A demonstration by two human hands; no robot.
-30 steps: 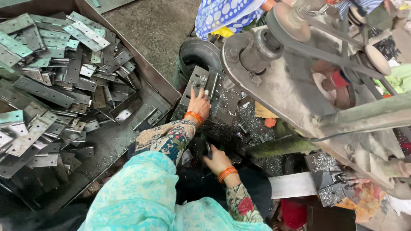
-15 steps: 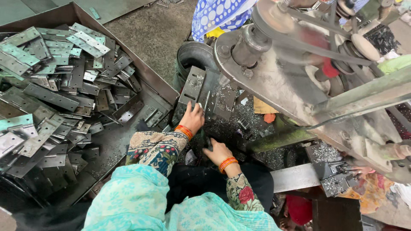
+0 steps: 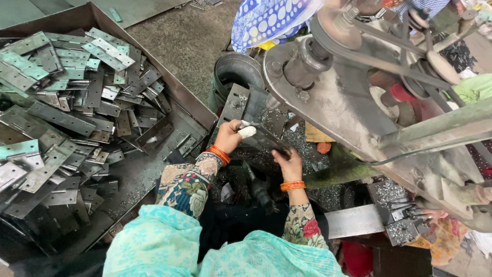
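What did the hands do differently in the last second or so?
Earlier the left hand lay open on the plates by the machine and the right hand rested lower down. Now both grip one long metal strip, held between them, the left hand at its pale-wrapped end. The bin of hinges and the machine are unchanged.

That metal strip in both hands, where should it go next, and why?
Probably a short slide forward, under the machine. The left hand and right hand each hold one end of the flat metal strip, level and just in front of the machine's base. The box of hinge plates lies off to the left, away from both hands.
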